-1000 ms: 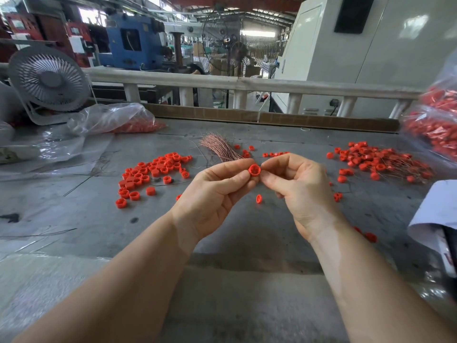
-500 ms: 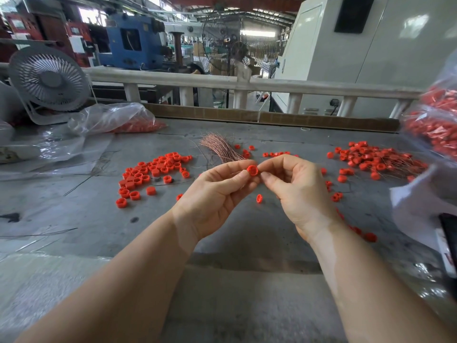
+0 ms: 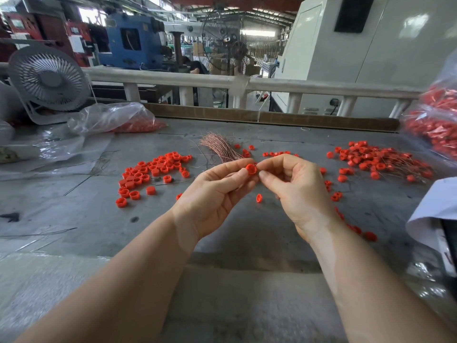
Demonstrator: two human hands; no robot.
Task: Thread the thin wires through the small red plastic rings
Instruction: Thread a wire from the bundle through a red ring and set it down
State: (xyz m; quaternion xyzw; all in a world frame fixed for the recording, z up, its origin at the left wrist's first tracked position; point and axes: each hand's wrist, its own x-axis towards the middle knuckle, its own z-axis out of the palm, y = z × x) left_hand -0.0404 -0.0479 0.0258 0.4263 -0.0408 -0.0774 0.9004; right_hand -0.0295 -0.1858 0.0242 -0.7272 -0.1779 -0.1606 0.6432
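My left hand (image 3: 217,191) pinches a small red plastic ring (image 3: 251,169) between thumb and forefinger above the grey table (image 3: 103,219). My right hand (image 3: 294,186) is right beside it, thumb and forefinger pinched together at the ring's right side; any wire between them is too thin to see. A bundle of thin copper-coloured wires (image 3: 220,147) lies just behind my hands. Loose red rings (image 3: 153,172) are heaped to the left. Rings with wires through them (image 3: 376,162) are piled to the right.
A single ring (image 3: 259,198) lies under my hands. Clear plastic bags of red rings sit at back left (image 3: 116,120) and far right (image 3: 435,120). A grey fan (image 3: 48,79) stands at back left. A white sleeve (image 3: 435,214) enters at right. A white rail (image 3: 247,82) lines the far edge.
Both hands stay together on the ring and have shifted slightly left. The white sleeve at the right edge came in, then drew back.
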